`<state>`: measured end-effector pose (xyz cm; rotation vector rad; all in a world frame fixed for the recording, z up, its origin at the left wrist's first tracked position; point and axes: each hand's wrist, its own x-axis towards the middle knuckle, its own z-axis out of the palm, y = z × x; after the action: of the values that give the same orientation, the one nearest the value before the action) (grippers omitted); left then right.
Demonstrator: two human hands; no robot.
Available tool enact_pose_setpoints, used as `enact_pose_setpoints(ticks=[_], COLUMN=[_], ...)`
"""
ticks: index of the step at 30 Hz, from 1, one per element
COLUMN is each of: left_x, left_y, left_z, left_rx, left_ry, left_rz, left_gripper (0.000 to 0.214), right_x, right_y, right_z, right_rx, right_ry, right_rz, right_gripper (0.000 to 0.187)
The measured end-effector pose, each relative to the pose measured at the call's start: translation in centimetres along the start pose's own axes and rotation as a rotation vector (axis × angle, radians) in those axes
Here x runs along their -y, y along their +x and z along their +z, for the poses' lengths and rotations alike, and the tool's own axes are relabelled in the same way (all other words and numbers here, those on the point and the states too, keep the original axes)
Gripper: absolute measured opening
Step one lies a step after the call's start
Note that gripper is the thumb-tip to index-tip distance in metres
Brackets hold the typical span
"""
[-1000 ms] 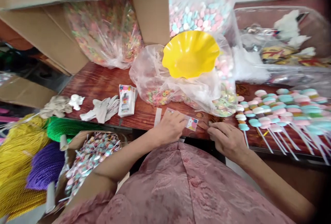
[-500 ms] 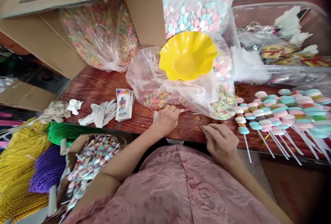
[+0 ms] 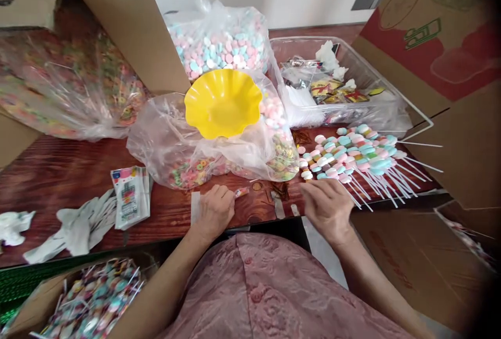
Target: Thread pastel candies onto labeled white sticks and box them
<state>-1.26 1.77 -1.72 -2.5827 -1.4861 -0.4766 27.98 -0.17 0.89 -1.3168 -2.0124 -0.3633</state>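
Pinches a small colourful slip [image 3: 241, 191] in the fingers [image 3: 227, 196] of the left hand [image 3: 213, 211], just below the yellow bowl [image 3: 222, 103] on the desk [image 3: 78, 172]. Rests the right hand [image 3: 326, 206], loosely spread, below and right of the bowl, beside the candy skewers [image 3: 352, 155].

My left hand [image 3: 213, 211], curled at the table's [image 3: 70, 172] near edge, covers most of a small coloured slip [image 3: 241, 191]; only its tip shows. Print on the packets [image 3: 131, 197] nearer the left edge is too small to read. The box of wrapped lollipops [image 3: 90, 300] is cut by the picture's bottom.
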Motion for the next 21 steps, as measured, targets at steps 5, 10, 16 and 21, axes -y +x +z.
enact_pose_setpoints(ticks=[5,10,16,21], left_x=[-0.5,-0.2,1.6,1.9], left_y=[-1.5,-1.6,-1.0,-1.6], left_z=[-0.3,-0.5,0.3,0.1], left_rx=[0.045,-0.003,-0.200,-0.198], left_ry=[-0.019,-0.066,-0.356,-0.542], left_rz=[0.083,0.028,-0.058,-0.079], left_gripper=[0.023,0.019,0.018,0.008], right_x=[-5.8,-9.1,-10.7,-12.8], right_y=[-0.9,-1.5,-1.2,-1.8], right_z=[-2.8,-4.3,-3.4,-2.2], right_rx=[-0.126,-0.107,0.045,0.048], right_ry=[-0.311,-0.566,-0.644,-0.662], right_rz=[0.093,0.149,0.111,0.265], right_gripper=[0.013,0.014,0.011,0.028])
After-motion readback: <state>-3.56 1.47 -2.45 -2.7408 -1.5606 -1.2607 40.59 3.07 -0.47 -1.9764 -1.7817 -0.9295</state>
